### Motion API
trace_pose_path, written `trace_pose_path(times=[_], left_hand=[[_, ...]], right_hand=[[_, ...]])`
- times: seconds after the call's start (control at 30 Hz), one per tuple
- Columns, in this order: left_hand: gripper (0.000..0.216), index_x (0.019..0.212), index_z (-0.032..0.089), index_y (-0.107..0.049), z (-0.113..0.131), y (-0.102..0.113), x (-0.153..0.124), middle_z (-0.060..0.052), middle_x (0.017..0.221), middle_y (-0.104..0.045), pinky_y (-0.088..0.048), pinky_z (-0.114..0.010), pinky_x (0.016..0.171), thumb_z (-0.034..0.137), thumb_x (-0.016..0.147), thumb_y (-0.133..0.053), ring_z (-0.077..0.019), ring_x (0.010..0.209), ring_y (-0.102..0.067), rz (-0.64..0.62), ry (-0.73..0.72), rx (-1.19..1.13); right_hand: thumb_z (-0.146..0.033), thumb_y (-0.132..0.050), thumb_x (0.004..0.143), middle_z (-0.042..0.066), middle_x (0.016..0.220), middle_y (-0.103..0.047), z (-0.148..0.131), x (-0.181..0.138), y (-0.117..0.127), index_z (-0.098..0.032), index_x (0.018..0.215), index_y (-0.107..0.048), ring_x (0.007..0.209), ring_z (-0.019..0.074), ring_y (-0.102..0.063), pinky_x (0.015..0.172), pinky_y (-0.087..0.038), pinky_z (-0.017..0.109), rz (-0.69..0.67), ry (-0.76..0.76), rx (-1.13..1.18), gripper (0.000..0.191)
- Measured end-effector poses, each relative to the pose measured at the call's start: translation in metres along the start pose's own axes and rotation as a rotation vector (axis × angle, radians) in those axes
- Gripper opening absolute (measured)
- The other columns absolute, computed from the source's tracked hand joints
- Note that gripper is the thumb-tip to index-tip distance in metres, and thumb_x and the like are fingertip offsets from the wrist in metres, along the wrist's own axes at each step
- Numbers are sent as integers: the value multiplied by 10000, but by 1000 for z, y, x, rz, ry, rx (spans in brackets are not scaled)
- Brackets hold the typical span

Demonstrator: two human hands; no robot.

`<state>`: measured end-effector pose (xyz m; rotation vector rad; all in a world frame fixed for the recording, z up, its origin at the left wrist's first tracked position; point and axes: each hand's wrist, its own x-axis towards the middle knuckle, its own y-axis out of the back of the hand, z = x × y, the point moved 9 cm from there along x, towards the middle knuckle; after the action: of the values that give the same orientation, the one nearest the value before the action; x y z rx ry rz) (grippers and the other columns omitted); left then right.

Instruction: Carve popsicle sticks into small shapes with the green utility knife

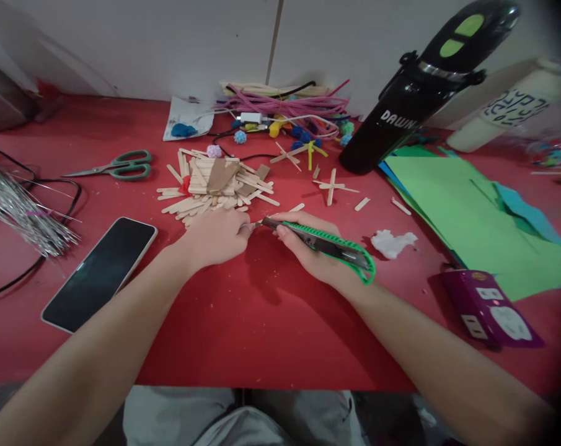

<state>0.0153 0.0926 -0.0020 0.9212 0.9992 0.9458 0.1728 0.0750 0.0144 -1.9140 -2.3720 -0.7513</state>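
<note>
Right hand (308, 251) clamped around green utility knife (336, 244), thumb along the top, tip pointing left. Left hand (217, 238) fisted, fingertips pinched together right at the knife tip; whatever sits between them is too small to make out. Both hands low over the red table (261, 310), centre, just in front of the craft stick pile (215, 183). Phone (98, 272) lies face up left of the left forearm, scissors (117, 166) beyond it. White scrap (392, 242) just right of the knife butt. Black bottle (419, 105), green paper (470, 217) and purple power strip (491, 308) off to the right.
</note>
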Motion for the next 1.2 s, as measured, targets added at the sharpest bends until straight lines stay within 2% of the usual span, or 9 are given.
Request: trace_pose_path(times=[0.37,0.67,0.93,1.1,1.2], left_hand=[[345,871,239,-689,1,-1,1,-93,1000,-747,-447,-391,726,370,929,-375,-301,945,-666,-2,10,27],[250,817,245,-663,-1,-1,1,-96,949,-737,-424,-380,686,345,879,-442,-300,913,-663,4,3,35],[228,775,225,-601,-2,-2,2,-90,931,-721,-387,-368,685,359,886,-454,-272,858,-647,-32,6,7],[212,776,224,-591,-2,-3,3,-89,908,-707,-369,-362,684,361,879,-465,-265,847,-635,-47,7,-6],[216,763,227,-569,-1,-2,3,-84,899,-702,-354,-359,651,367,882,-455,-267,835,-634,-52,2,-1]], right_hand=[[-333,-621,964,29,1068,-776,-2,-4,-4,-244,1082,-725,938,187,-739,839,-588,311,-28,73,-102,181],[-305,-591,972,36,984,-767,-11,-2,-11,-239,1032,-718,836,175,-719,760,-586,299,-28,174,-120,154],[-332,-604,968,38,961,-774,-2,0,-9,-225,1019,-744,797,167,-729,736,-593,278,8,124,-94,183],[-285,-598,962,43,928,-774,-10,0,-11,-204,1013,-745,733,144,-715,715,-590,259,8,198,-79,176],[-271,-605,953,41,925,-776,-11,-1,-10,-202,997,-746,730,142,-718,732,-595,262,16,184,-58,163]])
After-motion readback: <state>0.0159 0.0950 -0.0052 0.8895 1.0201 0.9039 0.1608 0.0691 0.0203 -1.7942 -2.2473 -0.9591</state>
